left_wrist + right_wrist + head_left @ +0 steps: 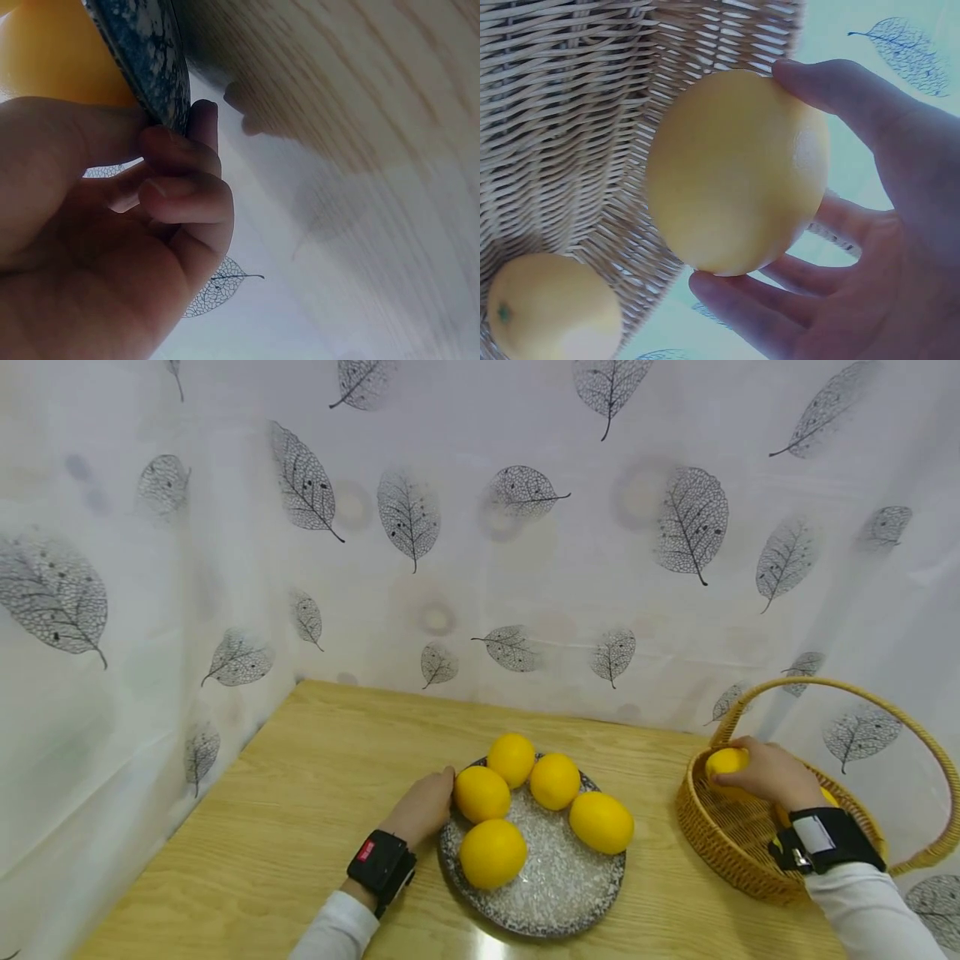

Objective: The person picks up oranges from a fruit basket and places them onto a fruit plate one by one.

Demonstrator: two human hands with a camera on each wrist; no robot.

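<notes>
My left hand [422,803] pinches the left rim of a round speckled grey plate [558,885], thumb on top and fingers curled under the edge in the left wrist view. Several yellow lemons [492,853] lie on the plate, mostly along its left and far sides. Over at the right, my right hand [780,772] reaches into a wicker basket [738,864] and grips a lemon [735,172] between thumb and fingers near the basket's wall. Another lemon [555,307], showing a green stem end, lies in the basket; the right hand and wrist mostly hide it in the head view.
The basket's tall arched handle [892,706] rises over the right forearm. Plate and basket stand apart on a light wooden table [330,752]. A whitish curtain [480,560] with dark leaf prints hangs behind and along the left side.
</notes>
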